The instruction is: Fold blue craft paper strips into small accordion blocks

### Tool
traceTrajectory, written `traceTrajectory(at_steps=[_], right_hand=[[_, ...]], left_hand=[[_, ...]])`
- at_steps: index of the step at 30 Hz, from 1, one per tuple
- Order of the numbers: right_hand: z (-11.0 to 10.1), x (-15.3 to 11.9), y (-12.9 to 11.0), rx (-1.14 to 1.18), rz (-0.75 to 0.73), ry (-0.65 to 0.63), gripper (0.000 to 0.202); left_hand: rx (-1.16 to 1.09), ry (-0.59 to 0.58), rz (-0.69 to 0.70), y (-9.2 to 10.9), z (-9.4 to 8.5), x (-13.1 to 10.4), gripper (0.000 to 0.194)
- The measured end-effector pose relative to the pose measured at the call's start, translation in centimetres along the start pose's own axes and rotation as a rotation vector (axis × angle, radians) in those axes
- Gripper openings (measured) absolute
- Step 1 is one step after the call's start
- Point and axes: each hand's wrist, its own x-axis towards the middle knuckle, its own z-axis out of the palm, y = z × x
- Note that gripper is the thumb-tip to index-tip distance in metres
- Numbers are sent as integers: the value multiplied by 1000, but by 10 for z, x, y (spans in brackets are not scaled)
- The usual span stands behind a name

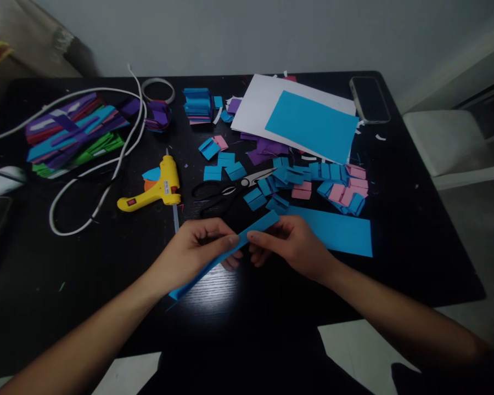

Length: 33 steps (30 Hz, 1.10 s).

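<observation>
A narrow folded strip of blue paper (208,267) slants between my hands above the black table (119,274). My left hand (200,247) pinches it near the middle, thumb on top. My right hand (290,244) grips it close beside, toward its upper right end, with the thumb on the paper. Under and behind my right hand lies a flat blue paper piece (341,233). Black-handled scissors (230,189) rest just beyond the strip, their blades touching a pile of small folded blue and pink pieces (288,175).
A yellow glue gun (168,181) lies left of the scissors, near a looped white cable (121,156) and bundled coloured strips (72,131). White sheets (255,104) with a blue sheet (313,123) are at the back. A phone (369,99) lies back right, a white mouse (4,181) far left.
</observation>
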Motion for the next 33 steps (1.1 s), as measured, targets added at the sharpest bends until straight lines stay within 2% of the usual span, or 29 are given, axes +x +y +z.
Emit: traceTrajectory(at_steps=[8,14,22,33], right_hand=[[-4,0,-4,-56,-53,83,37],[-5,0,-3,-79,-131,140,32],[2,-3,9,-95,-96,1,24],[-3,-1,0,-128,-147,106,28]], left_hand=[[-27,4,-46,-2,-2,1,22],[-30,22,-37,-2,-4,1,20],[-16,33,3,-2,3,0,19],[48,41,-10,-4,-4,2,19]])
